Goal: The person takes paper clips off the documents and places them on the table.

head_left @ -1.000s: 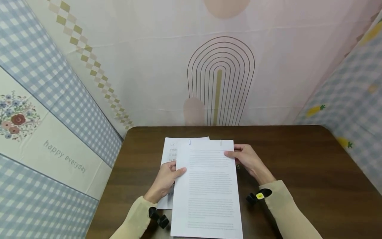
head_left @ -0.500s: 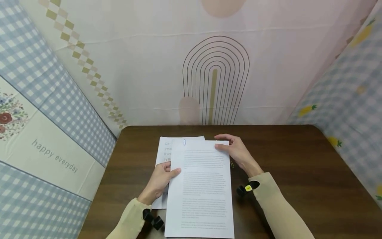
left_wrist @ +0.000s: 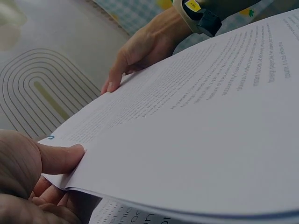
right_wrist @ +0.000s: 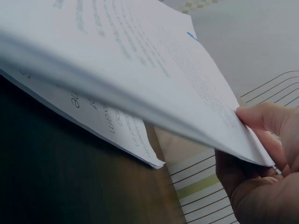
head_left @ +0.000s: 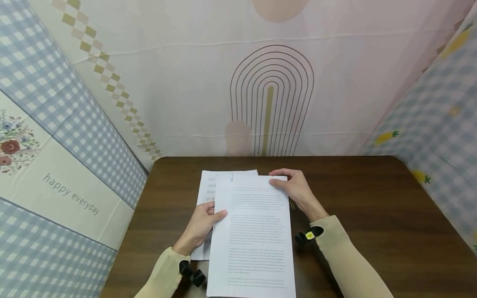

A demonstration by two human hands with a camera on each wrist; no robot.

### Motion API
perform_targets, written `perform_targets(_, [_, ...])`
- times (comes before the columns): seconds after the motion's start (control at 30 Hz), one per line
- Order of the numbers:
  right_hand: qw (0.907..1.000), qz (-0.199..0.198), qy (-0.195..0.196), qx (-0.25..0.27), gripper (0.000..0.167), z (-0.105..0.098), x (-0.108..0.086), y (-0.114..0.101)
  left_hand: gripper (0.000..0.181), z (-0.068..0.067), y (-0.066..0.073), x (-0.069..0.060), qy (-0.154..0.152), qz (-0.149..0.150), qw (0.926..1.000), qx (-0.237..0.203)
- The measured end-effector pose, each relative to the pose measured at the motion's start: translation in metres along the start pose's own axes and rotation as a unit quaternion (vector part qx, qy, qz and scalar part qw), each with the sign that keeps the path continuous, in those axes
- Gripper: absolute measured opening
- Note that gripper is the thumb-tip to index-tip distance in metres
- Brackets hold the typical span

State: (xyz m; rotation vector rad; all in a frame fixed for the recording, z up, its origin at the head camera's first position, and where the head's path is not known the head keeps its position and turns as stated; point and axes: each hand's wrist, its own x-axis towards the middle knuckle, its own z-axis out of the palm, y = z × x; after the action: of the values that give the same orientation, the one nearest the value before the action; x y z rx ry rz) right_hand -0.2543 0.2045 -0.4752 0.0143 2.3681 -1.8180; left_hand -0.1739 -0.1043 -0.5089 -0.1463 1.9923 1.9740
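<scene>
A stack of printed paper sheets (head_left: pixel 257 236) is held up, tilted, over the table. My left hand (head_left: pixel 199 225) pinches its left edge, thumb on top and fingers beneath. At the upper right corner my right hand (head_left: pixel 297 191) pinches the sheets, its thumb (right_wrist: pixel 254 114) on the printed face. A blue paper clip (head_left: pixel 231 178) sits on the top edge toward the left. Whether a second clip is under the right fingers is hidden. Below lies another stack of sheets with larger print (head_left: pixel 207 179), partly covered by the held one.
On the brown table (head_left: pixel 365 207), a small yellowish paper clip (head_left: pixel 292 205) lies just right of the held sheets. Patterned cloth (head_left: pixel 186 82) hangs behind the table, with checked cloth (head_left: pixel 428 136) on the right side.
My right hand has moved from the sheets' right edge up to the top right corner, over the spot where a pale clip showed. The left hand keeps its pinch.
</scene>
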Motion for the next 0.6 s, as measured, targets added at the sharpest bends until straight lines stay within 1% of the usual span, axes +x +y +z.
perform_targets(0.13, [1.0000,-0.001,0.008,-0.004,0.030,0.0003,0.0005,0.0005,0.033,0.0006,-0.0006,-0.0007,-0.002,0.001,1.0000,0.000])
perform_targets(0.6, [0.9998,0.011,0.001,-0.016,0.025,-0.0041,0.0083,0.0071,0.031,0.0049,-0.0016,0.0008,0.006,-0.004,1.0000,-0.004])
